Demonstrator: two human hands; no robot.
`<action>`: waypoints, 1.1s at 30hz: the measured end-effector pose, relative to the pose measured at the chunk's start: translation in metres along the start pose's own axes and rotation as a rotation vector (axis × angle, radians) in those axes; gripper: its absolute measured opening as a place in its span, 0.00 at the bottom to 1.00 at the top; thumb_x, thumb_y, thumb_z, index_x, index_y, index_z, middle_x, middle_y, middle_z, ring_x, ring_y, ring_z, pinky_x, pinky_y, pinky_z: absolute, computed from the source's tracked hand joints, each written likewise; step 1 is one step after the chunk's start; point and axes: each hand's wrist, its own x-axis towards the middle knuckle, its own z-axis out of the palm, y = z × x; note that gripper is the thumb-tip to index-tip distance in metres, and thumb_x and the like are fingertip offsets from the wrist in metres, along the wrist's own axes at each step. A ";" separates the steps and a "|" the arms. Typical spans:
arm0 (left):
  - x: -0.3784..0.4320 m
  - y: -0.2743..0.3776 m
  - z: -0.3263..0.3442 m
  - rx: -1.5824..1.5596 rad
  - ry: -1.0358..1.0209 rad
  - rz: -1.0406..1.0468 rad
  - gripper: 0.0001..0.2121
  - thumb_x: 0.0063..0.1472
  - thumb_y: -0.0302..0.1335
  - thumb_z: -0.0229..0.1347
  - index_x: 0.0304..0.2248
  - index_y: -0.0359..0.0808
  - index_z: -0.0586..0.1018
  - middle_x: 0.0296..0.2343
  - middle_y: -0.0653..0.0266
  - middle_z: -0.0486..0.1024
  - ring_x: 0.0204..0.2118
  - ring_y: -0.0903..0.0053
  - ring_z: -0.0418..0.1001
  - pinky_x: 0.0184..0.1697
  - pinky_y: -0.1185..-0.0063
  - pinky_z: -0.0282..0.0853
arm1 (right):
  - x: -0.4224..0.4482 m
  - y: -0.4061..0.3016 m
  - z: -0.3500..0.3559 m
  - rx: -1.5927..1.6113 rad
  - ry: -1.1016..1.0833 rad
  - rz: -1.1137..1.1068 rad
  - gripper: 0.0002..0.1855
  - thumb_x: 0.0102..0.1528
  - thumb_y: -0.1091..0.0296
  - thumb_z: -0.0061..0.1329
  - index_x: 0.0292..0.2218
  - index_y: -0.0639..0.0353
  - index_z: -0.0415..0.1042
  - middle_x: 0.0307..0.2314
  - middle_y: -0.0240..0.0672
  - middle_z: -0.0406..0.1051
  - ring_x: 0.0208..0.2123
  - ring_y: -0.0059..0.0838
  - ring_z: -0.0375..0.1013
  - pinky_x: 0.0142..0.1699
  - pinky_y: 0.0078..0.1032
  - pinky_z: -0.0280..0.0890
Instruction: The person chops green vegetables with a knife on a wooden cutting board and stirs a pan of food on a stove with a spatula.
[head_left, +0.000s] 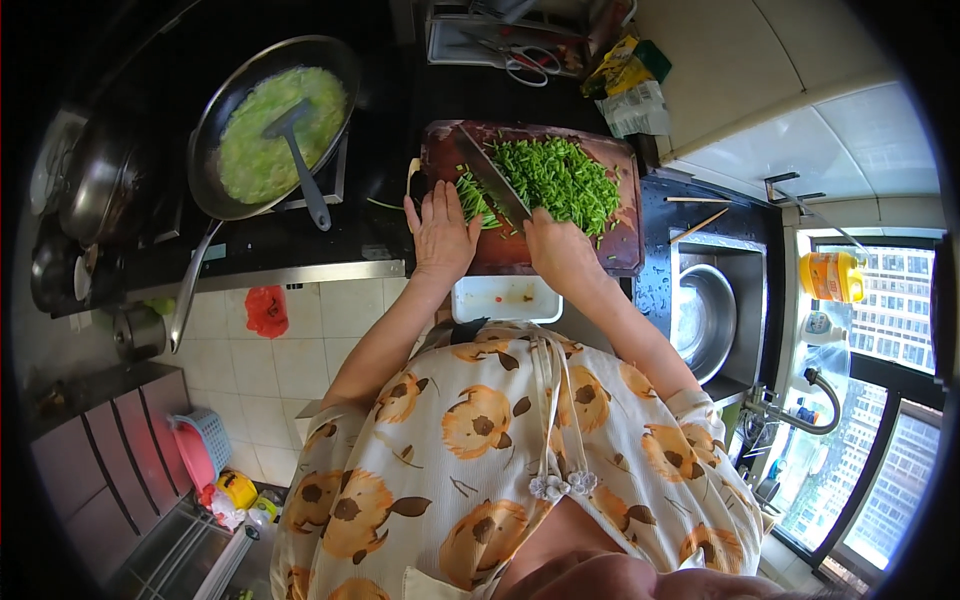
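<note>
My right hand (562, 247) grips a kitchen knife (491, 176) whose broad blade slants up and to the left across a reddish-brown cutting board (626, 259). To the right of the blade lies a heap of chopped green stalks (562, 172). Uncut lengths of the same green vegetable (472, 199) lie left of the blade. My left hand (441, 229) rests flat at the board's left side, fingers extended, its fingertips and thumb beside the uncut stalks. Whether its palm presses on any stalks is hidden.
A wok (199, 176) with green soupy food and a grey spatula (304, 169) stands left on the stove, its handle jutting out. Scissors (529, 64) lie behind the board. A white tray (506, 311) is below its front edge. The sink (750, 315) holds a metal basin (705, 322).
</note>
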 end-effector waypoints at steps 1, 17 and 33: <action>-0.002 -0.001 0.000 0.003 0.001 0.011 0.29 0.61 0.39 0.49 0.54 0.25 0.64 0.52 0.50 0.63 0.55 0.60 0.58 0.62 0.55 0.38 | -0.004 -0.002 -0.002 -0.011 -0.021 -0.001 0.13 0.61 0.63 0.39 0.31 0.65 0.63 0.15 0.56 0.69 0.21 0.60 0.71 0.27 0.49 0.67; -0.012 0.001 0.006 -0.031 -0.002 0.066 0.23 0.60 0.35 0.52 0.50 0.26 0.69 0.48 0.52 0.66 0.52 0.61 0.62 0.61 0.61 0.47 | 0.023 -0.011 0.039 -0.026 -0.154 0.046 0.11 0.59 0.67 0.39 0.32 0.68 0.67 0.24 0.54 0.74 0.30 0.52 0.76 0.34 0.41 0.72; -0.016 -0.004 -0.009 -0.062 0.083 0.034 0.28 0.58 0.40 0.53 0.50 0.24 0.66 0.47 0.50 0.67 0.52 0.58 0.61 0.62 0.56 0.41 | -0.004 -0.005 0.018 -0.051 -0.097 -0.039 0.14 0.61 0.63 0.38 0.32 0.66 0.65 0.17 0.54 0.71 0.21 0.55 0.74 0.27 0.44 0.71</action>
